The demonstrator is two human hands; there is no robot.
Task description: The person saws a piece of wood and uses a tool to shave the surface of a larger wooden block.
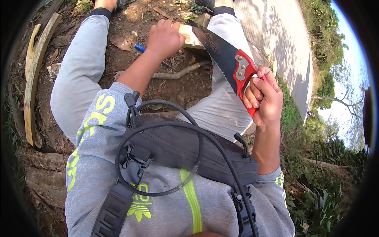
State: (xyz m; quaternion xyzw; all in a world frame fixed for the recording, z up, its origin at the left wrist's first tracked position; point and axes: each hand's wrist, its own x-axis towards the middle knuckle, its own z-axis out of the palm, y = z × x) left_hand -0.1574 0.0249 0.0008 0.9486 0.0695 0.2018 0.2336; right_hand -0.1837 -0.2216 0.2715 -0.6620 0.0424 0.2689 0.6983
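- The handsaw (219, 55) runs aslant from the upper middle of the frame to right of centre, its dark blade tip up and to the left, its red handle (241, 75) lower right.
- The right hand (265, 96), right of centre, is clamped on that handle, fingers wrapped through the grip.
- The left hand (164, 37), upper middle, is well apart from the right, its fingers curled at the left end of a pale wood block (191, 36); I cannot tell how firmly it grips, as the fingertips are hidden.
- The blade tip lies over the wood block in this view; whether they touch, I cannot tell.
- The saw should be light, with most of its weight near the riveted handle; the thin blade probably flexes sideways but stays stiff along its depth.
- The handle is the place to hold; the toothed edge, facing lower left, looks sharp and is best kept off fingers and the grey trouser leg (227, 100) beside it.
- The wood block looks rigid, moderately heavy and not fragile; its rough edges may splinter. A hold on the left end, well away from the teeth, seems safest.
- A blue-handled tool (139, 47) lies on the soil just beside the left wrist.
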